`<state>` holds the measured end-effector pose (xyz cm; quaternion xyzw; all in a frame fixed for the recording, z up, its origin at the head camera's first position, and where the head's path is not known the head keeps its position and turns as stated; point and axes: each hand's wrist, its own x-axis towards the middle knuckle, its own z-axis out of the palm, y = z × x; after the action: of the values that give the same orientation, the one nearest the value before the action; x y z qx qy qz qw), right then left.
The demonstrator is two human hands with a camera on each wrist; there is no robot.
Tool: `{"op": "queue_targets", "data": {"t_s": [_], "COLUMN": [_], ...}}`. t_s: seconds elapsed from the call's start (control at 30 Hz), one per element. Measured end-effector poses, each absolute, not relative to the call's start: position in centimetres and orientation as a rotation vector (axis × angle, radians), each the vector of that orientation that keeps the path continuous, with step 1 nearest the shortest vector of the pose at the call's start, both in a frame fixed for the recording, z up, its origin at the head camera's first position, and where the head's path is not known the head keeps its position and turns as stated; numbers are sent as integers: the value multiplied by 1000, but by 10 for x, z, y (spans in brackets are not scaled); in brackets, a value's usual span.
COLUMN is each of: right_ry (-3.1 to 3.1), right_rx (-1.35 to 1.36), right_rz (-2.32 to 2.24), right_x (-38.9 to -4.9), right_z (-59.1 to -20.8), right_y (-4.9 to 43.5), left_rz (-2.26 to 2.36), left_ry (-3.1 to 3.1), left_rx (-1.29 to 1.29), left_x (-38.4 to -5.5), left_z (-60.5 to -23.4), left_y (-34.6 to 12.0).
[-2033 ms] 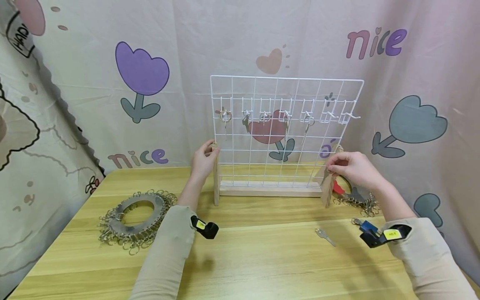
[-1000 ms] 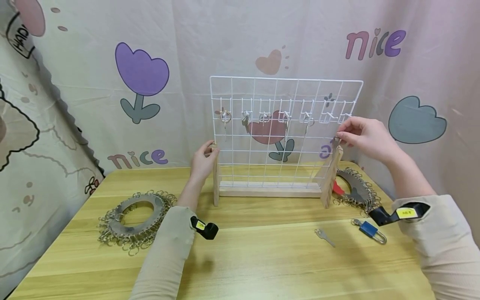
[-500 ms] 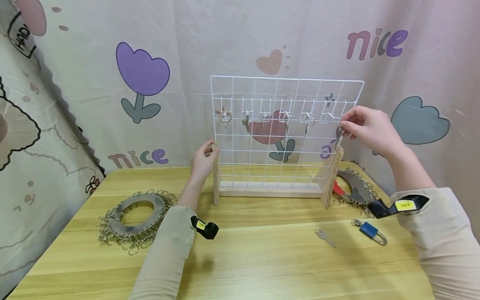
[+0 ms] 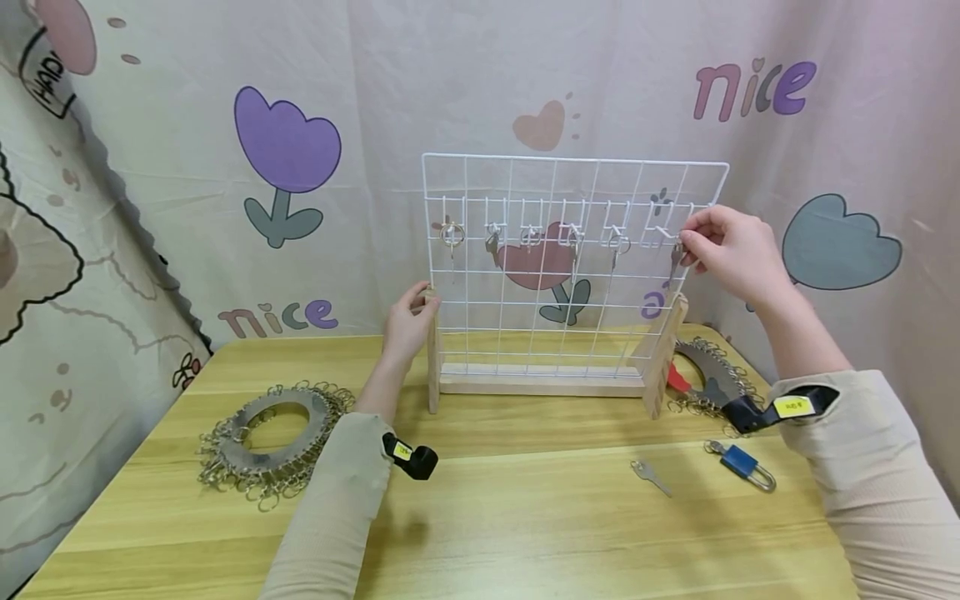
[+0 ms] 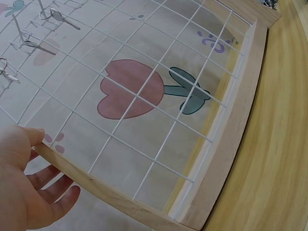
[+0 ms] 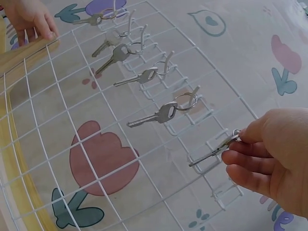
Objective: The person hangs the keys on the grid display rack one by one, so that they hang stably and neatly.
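Note:
A white wire grid rack (image 4: 555, 157) with wooden legs stands on the table, with a row of hooks across it. Several keys (image 6: 166, 112) hang from these hooks by split rings. My left hand (image 4: 406, 327) grips the top of the left wooden leg (image 5: 101, 187), thumb on one side and fingers on the other. At the right end of the row, my right hand (image 4: 731, 250) pinches another key (image 6: 216, 151) by its ring, between thumb and index finger. That key's blade points down the grid, close to the rightmost hooks, and the fingers partly cover its ring.
One loose key (image 4: 649, 476) lies on the table (image 4: 510, 525), near a blue padlock (image 4: 738, 462). At left lies a grey disc (image 4: 311, 407) fringed with split rings. A similar disc (image 4: 717, 371) with a red part sits behind the right leg. A printed curtain hangs behind.
My right hand has risen from beside the right wooden leg to the rightmost hooks, carrying the key, then shifted slightly left and up. My left hand has stayed on its leg.

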<state>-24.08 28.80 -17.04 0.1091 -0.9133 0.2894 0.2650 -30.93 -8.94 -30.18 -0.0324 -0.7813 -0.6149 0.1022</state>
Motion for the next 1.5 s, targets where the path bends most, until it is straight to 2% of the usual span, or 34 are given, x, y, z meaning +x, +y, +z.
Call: {"op": "queue_targets", "data": {"t_s": [0.97, 1.2, 1.5], "right_ry": [-2551, -2579, -2613], "right_rx": [279, 285, 348], "right_rz": [802, 842, 890], "right_x": [-243, -238, -229], "right_z": [-190, -208, -250], "right_y": [296, 301, 307], "left_rz": [-1813, -1808, -1805], "left_ry": [-2300, -2295, -2298], "left_rx": [-112, -113, -104], "left_x": [-311, -312, -313], "left_z": [-304, -305, -306], "left_y": [-90, -90, -90]}}
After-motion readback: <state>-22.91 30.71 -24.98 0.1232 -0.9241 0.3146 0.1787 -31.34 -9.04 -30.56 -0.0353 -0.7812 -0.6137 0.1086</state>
